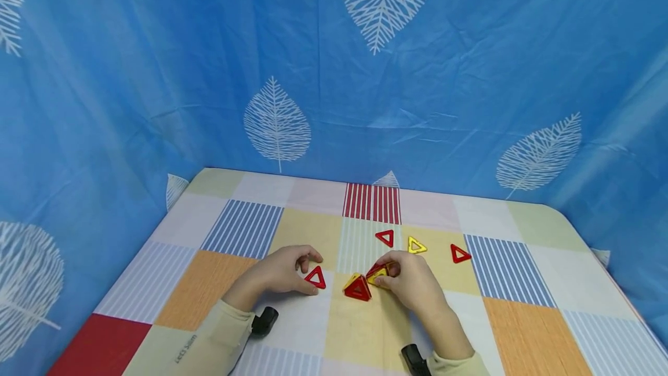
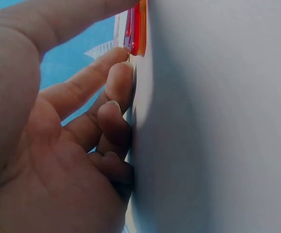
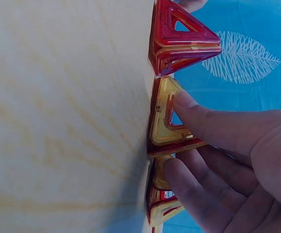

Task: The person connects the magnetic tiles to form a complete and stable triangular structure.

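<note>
My left hand (image 1: pixel 286 268) pinches a red triangular magnetic tile (image 1: pixel 315 278) at its edges, low on the cloth; in the left wrist view the red tile (image 2: pixel 133 34) shows edge-on between thumb and index finger. A small pyramid of red and yellow triangular tiles (image 1: pixel 358 289) stands between the hands. Right of it, my right hand (image 1: pixel 412 283) holds a yellow triangular tile (image 3: pixel 166 114) joined to red tiles, its thumb on the yellow face. The pyramid (image 3: pixel 184 41) is close beside that piece; whether they touch I cannot tell. More yellow and red tiles (image 3: pixel 162 208) appear partly behind the right fingers.
Beyond the right hand lie a red triangle (image 1: pixel 385 238), a yellow triangle (image 1: pixel 417 245) and another red triangle (image 1: pixel 460 253), all flat. A patchwork cloth (image 1: pixel 302 329) covers the table. Blue leaf-print curtains (image 1: pixel 334 62) hang behind and at both sides.
</note>
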The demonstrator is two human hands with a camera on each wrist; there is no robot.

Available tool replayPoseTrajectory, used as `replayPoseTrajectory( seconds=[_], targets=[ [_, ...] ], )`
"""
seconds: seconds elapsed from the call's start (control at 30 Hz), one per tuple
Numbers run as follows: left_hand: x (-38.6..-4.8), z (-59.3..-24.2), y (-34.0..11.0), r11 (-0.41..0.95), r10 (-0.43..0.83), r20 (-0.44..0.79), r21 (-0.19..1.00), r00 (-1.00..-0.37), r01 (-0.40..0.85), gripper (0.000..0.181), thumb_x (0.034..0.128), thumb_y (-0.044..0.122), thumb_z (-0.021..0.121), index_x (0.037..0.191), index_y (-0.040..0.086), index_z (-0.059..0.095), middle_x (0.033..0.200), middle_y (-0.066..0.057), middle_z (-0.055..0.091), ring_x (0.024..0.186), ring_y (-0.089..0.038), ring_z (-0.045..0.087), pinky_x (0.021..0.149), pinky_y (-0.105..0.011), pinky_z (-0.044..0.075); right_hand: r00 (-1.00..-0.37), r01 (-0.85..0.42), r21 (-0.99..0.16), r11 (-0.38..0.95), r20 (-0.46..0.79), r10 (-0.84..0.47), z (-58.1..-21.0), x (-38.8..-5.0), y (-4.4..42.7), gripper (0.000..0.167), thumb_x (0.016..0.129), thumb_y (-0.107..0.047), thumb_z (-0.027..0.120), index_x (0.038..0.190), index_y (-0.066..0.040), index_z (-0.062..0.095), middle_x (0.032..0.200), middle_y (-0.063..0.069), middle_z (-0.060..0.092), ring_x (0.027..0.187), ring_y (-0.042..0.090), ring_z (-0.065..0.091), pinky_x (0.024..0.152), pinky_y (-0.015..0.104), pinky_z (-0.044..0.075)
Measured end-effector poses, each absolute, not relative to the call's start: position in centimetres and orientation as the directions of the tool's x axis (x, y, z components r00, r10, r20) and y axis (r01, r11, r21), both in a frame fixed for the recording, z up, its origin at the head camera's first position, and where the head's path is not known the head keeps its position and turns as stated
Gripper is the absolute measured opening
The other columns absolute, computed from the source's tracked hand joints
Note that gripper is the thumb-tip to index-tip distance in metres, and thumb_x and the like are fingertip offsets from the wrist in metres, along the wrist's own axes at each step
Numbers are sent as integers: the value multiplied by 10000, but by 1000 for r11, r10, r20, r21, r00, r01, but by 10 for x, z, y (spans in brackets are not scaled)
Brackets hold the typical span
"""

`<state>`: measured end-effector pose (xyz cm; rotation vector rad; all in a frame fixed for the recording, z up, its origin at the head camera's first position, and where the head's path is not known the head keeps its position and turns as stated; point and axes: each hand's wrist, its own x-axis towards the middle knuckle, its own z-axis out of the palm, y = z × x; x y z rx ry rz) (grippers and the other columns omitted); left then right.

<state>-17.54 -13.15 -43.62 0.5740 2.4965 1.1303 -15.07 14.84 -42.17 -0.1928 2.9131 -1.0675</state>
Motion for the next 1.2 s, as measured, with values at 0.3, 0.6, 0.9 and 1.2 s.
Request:
replayPoseTrajectory(
  seconds=[0.3,0.6,0.9,1.2],
  targets=[
    [-176,-436,-136,589,497,-159,784,-853,197,457,752,142,891,1149,108,668,840,-21,540,782,-181,480,668,-345,422,-990,-119,-650,750,20,-140,-420,-151,146,257,721,-80,907,928,-110,759,738,-46,594,683,122,516,632,324,449],
    [-177,-437,-134,584,486,-164,792,-858,179,427,753,144,897,1119,121,678,850,-28,547,793,-188,484,669,-350,422,-994,-105,-698,708,60,-89,-409,-151,158,287,745,-145,906,988,-92,764,848,-12,706,769,133,638,674,340,523],
    [-178,-437,-134,579,485,-160,795,-860,179,425,746,136,902,1107,117,679,842,-31,548,780,-183,483,664,-345,421,-992,-30,-691,723,110,63,-397,-157,202,420,808,-314,865,1112,-58,732,1111,135,704,943,284,678,705,400,527],
    [-177,-438,-134,579,482,-159,796,-862,177,423,744,138,905,1103,123,681,834,-23,540,781,-184,480,665,-346,413,-977,111,-709,696,52,208,-397,-157,243,755,790,-417,867,1377,-48,569,1347,213,570,1138,378,566,824,490,505]
  ],
)
